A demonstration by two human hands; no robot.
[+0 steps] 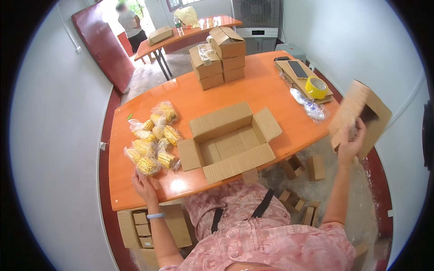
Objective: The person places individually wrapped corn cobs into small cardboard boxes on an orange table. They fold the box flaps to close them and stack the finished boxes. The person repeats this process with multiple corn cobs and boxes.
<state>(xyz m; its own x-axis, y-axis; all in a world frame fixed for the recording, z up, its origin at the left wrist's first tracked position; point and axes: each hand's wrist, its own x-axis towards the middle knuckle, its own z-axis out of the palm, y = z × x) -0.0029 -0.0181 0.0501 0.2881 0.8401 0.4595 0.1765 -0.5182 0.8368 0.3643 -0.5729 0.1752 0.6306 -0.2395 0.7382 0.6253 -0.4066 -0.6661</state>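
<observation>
My left hand (pixel 145 187) rests at the table's near left edge. Its fingertips are beside, perhaps touching, a plastic-wrapped piece of corn cob (pixel 148 165). Several more wrapped corn pieces (pixel 171 133) lie in a loose group beyond it. In front of me sits a cardboard box (pixel 234 169) with its flaps folded outward and its bare bottom showing. Off the table's right side, my right hand (pixel 352 144) grips another cardboard box (pixel 376 125), tilted and somewhat blurred. Part of that box hides my fingers.
Closed cardboard boxes (pixel 234 50) stand stacked at the table's (pixel 264 91) far side. Yellow tape (pixel 316 88), a phone (pixel 297 69) and plastic bags (pixel 310 106) lie at the right, by flat cardboard (pixel 283 66). Small boxes (pixel 315 167) stand on the floor. A person (pixel 130 25) is by the door.
</observation>
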